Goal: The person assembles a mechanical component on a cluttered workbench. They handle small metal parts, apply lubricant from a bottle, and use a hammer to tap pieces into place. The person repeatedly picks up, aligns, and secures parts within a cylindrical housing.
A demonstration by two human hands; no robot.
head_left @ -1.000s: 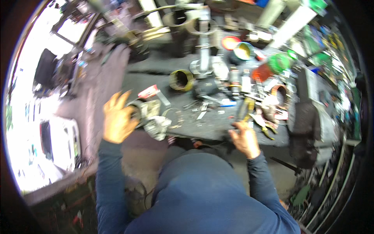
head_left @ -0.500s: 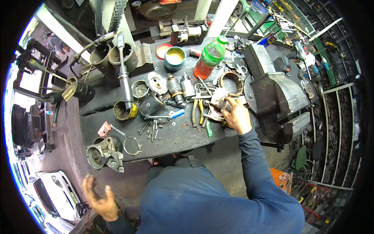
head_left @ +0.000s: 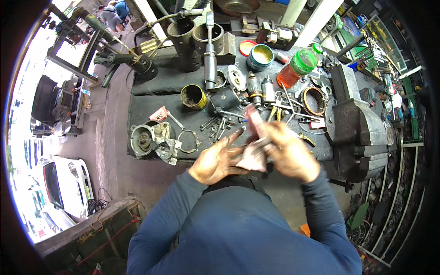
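Note:
Both my hands meet over the near edge of the dark workbench. My right hand grips a dirty pale rag that is wrapped about a small metal part. My left hand lies flat against the rag from the left, fingers stretched out. Just beyond my hands lie loose bolts and small tools. A grey motor housing with a metal ring clamp sits on the bench to my left.
A large grey bench vise stands at the right. At the back are a yellow tin, a starter motor part, a blue tub, an orange bottle with green cap and two steel cylinders. A white car is parked below left.
My left hand has come up from beside my hip to the rag. My right hand has drawn back from the tools toward my body with the rag in it.

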